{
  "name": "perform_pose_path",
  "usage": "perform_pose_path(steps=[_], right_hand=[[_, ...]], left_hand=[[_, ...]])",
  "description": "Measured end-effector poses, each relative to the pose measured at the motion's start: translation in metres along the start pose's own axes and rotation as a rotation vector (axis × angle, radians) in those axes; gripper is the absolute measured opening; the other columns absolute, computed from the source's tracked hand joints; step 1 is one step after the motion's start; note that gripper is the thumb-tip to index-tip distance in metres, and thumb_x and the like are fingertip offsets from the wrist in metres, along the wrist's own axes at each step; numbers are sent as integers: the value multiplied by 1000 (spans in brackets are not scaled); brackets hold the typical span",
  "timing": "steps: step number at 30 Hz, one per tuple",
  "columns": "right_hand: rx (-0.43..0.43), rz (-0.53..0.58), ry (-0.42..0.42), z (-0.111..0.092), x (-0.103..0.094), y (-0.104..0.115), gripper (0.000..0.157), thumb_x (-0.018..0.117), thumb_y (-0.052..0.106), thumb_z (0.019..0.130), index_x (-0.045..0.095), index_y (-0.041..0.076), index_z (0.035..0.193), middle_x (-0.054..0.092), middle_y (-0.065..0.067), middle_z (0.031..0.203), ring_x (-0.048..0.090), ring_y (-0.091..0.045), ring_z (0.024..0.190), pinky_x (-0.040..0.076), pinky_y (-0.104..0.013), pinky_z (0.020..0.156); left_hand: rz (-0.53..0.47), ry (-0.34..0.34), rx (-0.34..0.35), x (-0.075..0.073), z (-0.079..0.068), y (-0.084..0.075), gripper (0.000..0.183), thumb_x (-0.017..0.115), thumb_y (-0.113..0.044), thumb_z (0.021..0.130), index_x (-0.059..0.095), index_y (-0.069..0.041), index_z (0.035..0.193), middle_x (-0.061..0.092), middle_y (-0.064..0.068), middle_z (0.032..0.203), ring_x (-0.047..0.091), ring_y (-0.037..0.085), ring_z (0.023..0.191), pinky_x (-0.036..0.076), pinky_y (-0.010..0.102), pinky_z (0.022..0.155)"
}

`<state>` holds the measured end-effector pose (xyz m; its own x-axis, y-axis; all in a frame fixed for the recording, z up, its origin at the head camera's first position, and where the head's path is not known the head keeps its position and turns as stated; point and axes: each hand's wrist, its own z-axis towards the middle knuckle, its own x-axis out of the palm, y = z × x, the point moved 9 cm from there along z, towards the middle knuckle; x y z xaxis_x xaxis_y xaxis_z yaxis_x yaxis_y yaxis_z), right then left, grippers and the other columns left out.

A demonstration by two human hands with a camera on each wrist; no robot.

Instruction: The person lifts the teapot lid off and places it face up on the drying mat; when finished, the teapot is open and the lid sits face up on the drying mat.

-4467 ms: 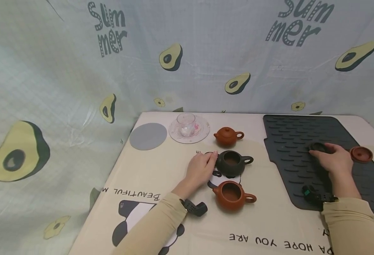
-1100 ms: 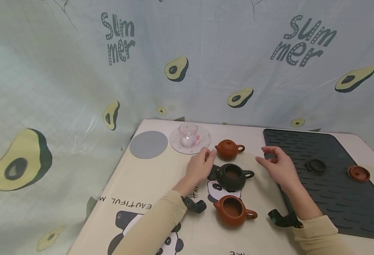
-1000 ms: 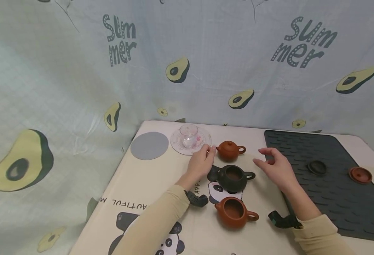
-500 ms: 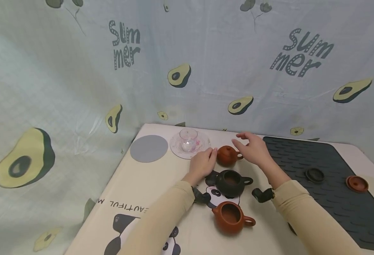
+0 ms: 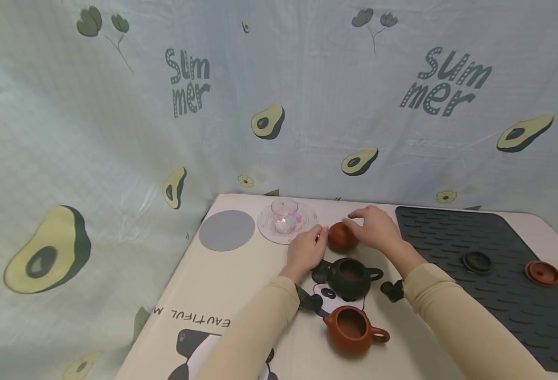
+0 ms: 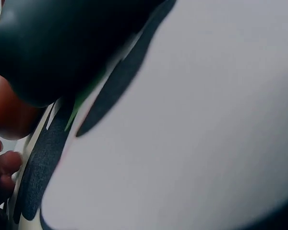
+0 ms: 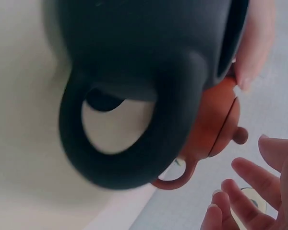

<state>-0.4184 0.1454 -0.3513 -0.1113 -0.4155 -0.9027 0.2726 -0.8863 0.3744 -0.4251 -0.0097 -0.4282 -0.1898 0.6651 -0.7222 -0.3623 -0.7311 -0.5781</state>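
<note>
At the back of the table sits a small reddish-brown lidded teapot (image 5: 340,241). My left hand (image 5: 304,254) pinches it at its spout side, the spout hidden by the fingers. From the right, my right hand (image 5: 372,228) reaches over its lid, covering the handle in the head view. In the right wrist view those fingers (image 7: 252,175) are spread, with a gap to the lid knob (image 7: 240,135). Nearer me stand a lidless black teapot (image 5: 350,281) and a lidless reddish-brown teapot (image 5: 350,331), handles to the right.
On the dark ridged mat (image 5: 454,227) at right lie a black lid (image 5: 477,262) and a reddish-brown lid (image 5: 542,273). A glass cup (image 5: 284,215) stands on a patterned plate (image 5: 267,224) at back left, beside a grey disc (image 5: 227,230).
The black lid has been set down on the mat and released. My left hand has shifted from the black teapot to the small lidded one; my right hand has come leftward over its lid.
</note>
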Motion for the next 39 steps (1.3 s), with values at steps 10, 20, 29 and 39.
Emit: perform_pose_path(steps=[10, 20, 29, 39], right_hand=[[-8, -6, 34, -4, 4, -1, 33, 64, 30, 101, 74, 5, 120, 69, -21, 119, 62, -36, 104, 52, -51, 82], [-20, -30, 68, -4, 13, 7, 36, 69, 30, 99, 73, 3, 122, 70, -20, 119, 63, -39, 112, 50, -55, 92], [17, -48, 83, -2, 18, 5, 33, 73, 31, 96, 75, 6, 118, 71, -14, 112, 65, -32, 98, 53, -51, 83], [11, -29, 35, 0, 14, 5, 26, 73, 27, 97, 75, 7, 114, 72, -14, 110, 65, -33, 98, 52, -52, 84]], left_hand=[[-97, 20, -46, 2, -4, 10, 30, 46, -38, 107, 64, -20, 94, 62, -4, 81, 60, 20, 78, 43, 34, 68], [-117, 32, -87, 0, -5, 11, 33, 45, -42, 107, 65, -21, 92, 61, -3, 81, 59, 19, 79, 41, 33, 70], [-108, 29, -89, -1, -4, 8, 33, 47, -40, 107, 62, -20, 85, 59, -4, 79, 56, 18, 76, 39, 32, 69], [-98, 24, -63, -2, 1, 5, 34, 47, -41, 107, 61, -20, 85, 57, -5, 75, 54, 16, 72, 38, 30, 65]])
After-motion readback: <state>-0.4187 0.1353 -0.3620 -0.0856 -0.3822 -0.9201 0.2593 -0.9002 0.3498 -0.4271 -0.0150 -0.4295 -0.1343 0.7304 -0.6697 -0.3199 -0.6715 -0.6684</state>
